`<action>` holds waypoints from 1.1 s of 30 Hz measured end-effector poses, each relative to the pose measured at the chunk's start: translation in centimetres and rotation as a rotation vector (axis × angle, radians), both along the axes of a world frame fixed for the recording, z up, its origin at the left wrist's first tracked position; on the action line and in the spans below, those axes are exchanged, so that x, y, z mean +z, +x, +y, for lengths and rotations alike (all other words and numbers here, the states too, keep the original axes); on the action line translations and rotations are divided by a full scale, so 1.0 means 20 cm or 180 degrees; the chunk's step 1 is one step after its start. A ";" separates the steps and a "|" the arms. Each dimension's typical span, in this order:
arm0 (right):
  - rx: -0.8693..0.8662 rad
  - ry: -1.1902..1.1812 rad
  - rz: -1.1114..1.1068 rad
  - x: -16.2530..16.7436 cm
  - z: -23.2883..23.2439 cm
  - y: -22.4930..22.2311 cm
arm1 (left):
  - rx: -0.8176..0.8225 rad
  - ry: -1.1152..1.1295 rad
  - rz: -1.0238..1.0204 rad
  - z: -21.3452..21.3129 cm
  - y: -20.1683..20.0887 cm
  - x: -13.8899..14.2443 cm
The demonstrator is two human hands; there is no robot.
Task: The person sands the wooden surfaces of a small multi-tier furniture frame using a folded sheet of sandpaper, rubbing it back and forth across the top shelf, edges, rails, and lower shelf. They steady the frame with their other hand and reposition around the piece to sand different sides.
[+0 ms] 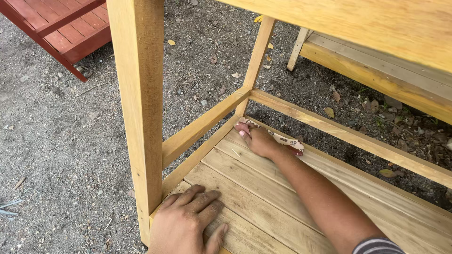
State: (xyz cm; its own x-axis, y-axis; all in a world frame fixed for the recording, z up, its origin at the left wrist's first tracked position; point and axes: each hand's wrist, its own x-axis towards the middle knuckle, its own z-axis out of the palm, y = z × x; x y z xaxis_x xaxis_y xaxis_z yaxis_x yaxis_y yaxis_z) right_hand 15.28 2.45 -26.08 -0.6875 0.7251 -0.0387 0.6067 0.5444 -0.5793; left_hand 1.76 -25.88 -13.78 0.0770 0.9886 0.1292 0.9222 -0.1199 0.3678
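My right hand (258, 140) reaches under a light wooden table and presses a sheet of sandpaper (288, 141) flat onto the far corner of the slatted lower shelf (263, 197). The sandpaper is reddish with a pale printed back, and part of it lies hidden under my fingers. My left hand (188, 221) rests palm down on the shelf's near corner, fingers spread, beside the thick front leg (139, 103). It holds nothing.
A thin back leg (254, 63) and side rails (348, 136) frame the shelf. The tabletop (376, 23) overhangs at upper right. Gravelly dirt ground with dry leaves surrounds it. A red-brown wooden piece (61, 26) lies upper left, another pale wooden frame (376, 75) at right.
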 end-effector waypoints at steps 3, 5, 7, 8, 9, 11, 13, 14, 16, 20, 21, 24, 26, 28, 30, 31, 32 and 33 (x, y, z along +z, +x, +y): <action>-0.0520 -0.0509 -0.0152 0.02 0.06 -0.15 | -0.0152 0.0225 0.0117 0.00 -0.01 -0.01; -0.0656 -0.0719 -0.0261 0.03 0.07 -0.17 | -0.0097 0.0100 0.0105 0.00 -0.01 -0.01; -0.0557 -0.0602 -0.0278 0.03 0.06 -0.12 | -0.0081 0.0096 0.0085 -0.01 -0.01 -0.01; -0.0252 -0.0359 -0.0136 0.04 0.04 -0.08 | -0.0088 0.0101 0.0077 -0.01 -0.01 -0.01; 0.0066 -0.0109 0.0016 0.05 0.02 -0.04 | -0.0084 0.0112 0.0083 0.00 -0.01 -0.01; 0.0197 -0.0070 -0.0016 0.07 0.01 0.00 | -0.0108 0.0110 0.0026 0.00 -0.01 -0.01; -0.0151 -0.0499 -0.0443 0.08 0.02 -0.01 | -0.0127 0.0170 -0.0049 0.00 -0.02 -0.01; -0.0262 -0.0396 -0.0476 0.09 0.03 -0.03 | -0.0131 0.0236 -0.0056 0.00 -0.02 -0.02; -0.0469 -0.0176 -0.0501 0.10 0.05 -0.10 | -0.0130 0.0285 -0.0030 -0.01 -0.03 -0.01; -0.0002 -0.0232 0.0236 0.12 0.00 -0.07 | -0.0174 0.0284 -0.0002 -0.03 -0.02 0.01; 0.0127 -0.0091 0.0250 0.09 -0.01 0.00 | -0.0179 0.0354 0.0031 -0.03 -0.02 0.02; 0.0244 -0.0249 -0.0074 0.06 -0.18 0.41 | -0.0183 0.0434 0.0104 -0.03 -0.01 0.05; -0.0381 -0.0817 -0.0706 0.08 -0.32 0.80 | -0.0151 0.0464 0.0040 -0.02 0.00 0.07; -0.0426 -0.1038 -0.0605 0.12 -0.45 1.17 | -0.0110 0.0463 -0.0005 -0.02 0.01 0.08; -0.0378 -0.0856 -0.0582 0.12 -0.52 1.31 | -0.0035 0.0428 -0.0052 -0.02 0.02 0.08; -0.0294 -0.0614 -0.0584 0.10 -0.52 1.26 | -0.0031 0.0479 -0.0039 -0.02 0.03 0.08; -0.0218 -0.0381 -0.0587 0.10 -0.52 1.19 | -0.0035 0.0521 -0.0027 -0.03 0.03 0.07; -0.0111 -0.0308 -0.0734 0.09 -0.49 1.04 | -0.0031 0.0588 -0.0021 -0.03 0.03 0.07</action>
